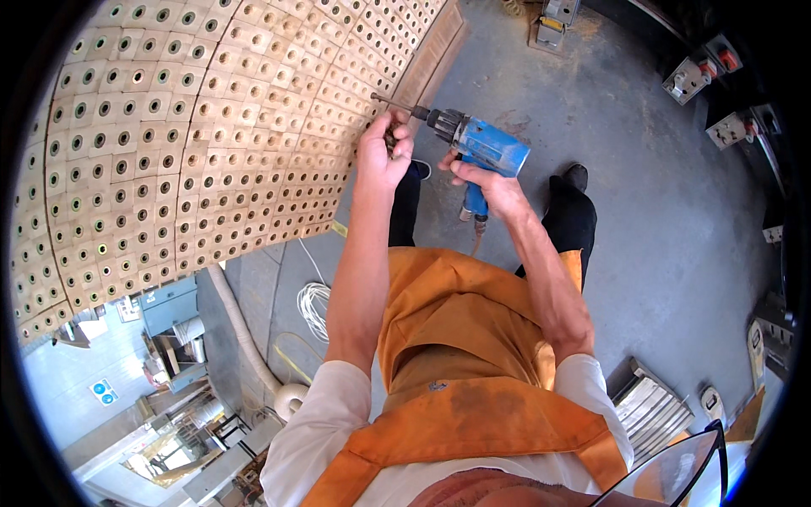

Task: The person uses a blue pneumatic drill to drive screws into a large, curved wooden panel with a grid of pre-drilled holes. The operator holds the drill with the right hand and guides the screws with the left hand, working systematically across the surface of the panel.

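We hold a blue drill [481, 144] in our right hand [494, 186], fingers clamped round its handle; its bit [390, 101] points at the wall [169, 152] of holed wooden blocks. Our left hand [382, 152] is closed beside the chuck, seemingly on small dark pieces; what they are we cannot tell. Risks, as we judge them: the bit could skid off a block face, and the left fingers sit near the chuck. At lower left, a small round blue sign [106, 390] on a pale wall; a white cable coil [314, 306] lies on the floor.
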Demonstrator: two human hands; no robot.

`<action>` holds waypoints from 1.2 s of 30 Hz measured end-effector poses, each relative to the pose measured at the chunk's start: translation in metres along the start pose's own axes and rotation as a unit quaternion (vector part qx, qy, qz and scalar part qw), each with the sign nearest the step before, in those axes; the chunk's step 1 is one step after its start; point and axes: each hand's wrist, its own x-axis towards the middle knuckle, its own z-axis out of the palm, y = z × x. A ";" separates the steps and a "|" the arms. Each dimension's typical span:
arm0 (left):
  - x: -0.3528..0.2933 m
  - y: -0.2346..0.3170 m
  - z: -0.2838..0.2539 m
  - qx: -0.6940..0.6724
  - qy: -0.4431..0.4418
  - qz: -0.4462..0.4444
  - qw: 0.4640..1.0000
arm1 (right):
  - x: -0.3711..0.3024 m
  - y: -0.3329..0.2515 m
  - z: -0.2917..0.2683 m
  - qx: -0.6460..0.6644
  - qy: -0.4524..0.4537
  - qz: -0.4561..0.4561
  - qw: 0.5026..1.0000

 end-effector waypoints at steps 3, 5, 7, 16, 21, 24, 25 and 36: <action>-0.012 -0.011 -0.029 0.031 0.002 -0.068 0.997 | 0.002 -0.006 0.001 -0.010 -0.002 -0.001 1.000; -0.026 -0.022 -0.027 0.024 0.020 -0.102 0.994 | 0.002 -0.005 0.000 -0.001 0.011 -0.002 1.000; -0.039 -0.033 -0.038 0.029 0.028 -0.106 0.994 | 0.002 -0.005 -0.002 -0.023 -0.008 -0.008 1.000; -0.065 -0.037 -0.043 0.036 -0.034 -0.125 0.991 | 0.000 -0.008 0.003 0.005 0.004 -0.012 1.000; -0.060 -0.030 -0.051 0.080 -0.005 -0.067 0.995 | 0.003 -0.003 0.000 -0.002 -0.007 -0.012 1.000; -0.060 -0.021 -0.035 0.131 0.023 -0.071 0.989 | 0.003 0.001 -0.008 -0.016 -0.018 -0.014 1.000; -0.061 -0.017 -0.034 0.138 0.034 -0.081 0.987 | 0.001 0.000 -0.008 -0.018 -0.018 -0.020 0.999; -0.040 0.006 -0.018 0.071 -0.019 0.028 0.997 | -0.043 -0.004 -0.033 -0.001 -0.051 0.039 0.998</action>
